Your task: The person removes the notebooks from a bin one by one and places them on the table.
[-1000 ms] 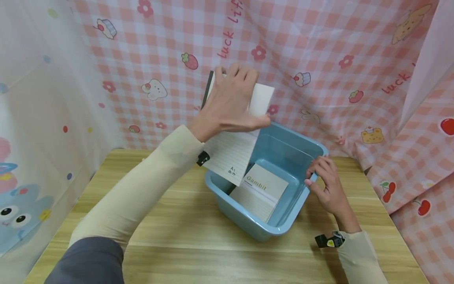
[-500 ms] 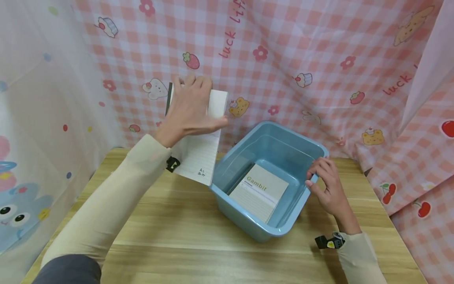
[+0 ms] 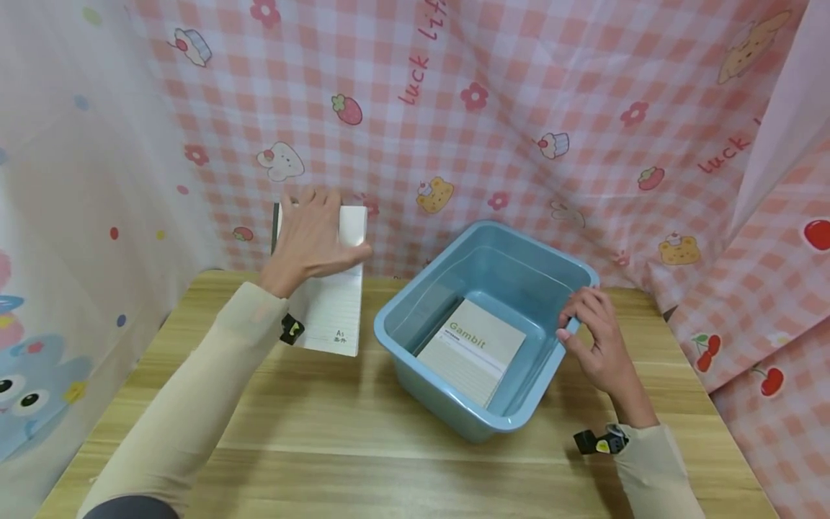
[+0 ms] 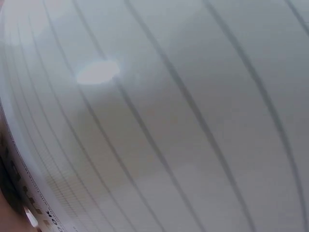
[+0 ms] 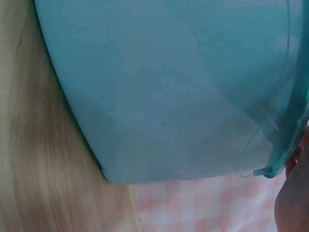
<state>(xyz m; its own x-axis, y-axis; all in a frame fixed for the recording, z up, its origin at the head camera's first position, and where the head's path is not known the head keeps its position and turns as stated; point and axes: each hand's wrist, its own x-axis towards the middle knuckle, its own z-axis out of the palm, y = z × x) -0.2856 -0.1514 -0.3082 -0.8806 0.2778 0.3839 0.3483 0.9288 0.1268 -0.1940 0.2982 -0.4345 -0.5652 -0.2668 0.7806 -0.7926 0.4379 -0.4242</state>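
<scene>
My left hand grips a white lined notebook with a dark spine, from above. The fingers reach over its far part, and the thumb lies at its right edge. The notebook is left of a blue plastic basin, apart from it. Its ruled cover fills the left wrist view. Inside the basin lies another notebook marked "Gambit". My right hand holds the basin's right rim, fingers curled over it. The basin's outer wall fills most of the right wrist view.
The basin stands on a wood-grain table. A pink checked curtain hangs behind the table, and a pale patterned curtain hangs on the left.
My left hand has carried the notebook from over the basin to the left and lower, toward the table. The right hand stays on the rim, and the basin has not moved.
</scene>
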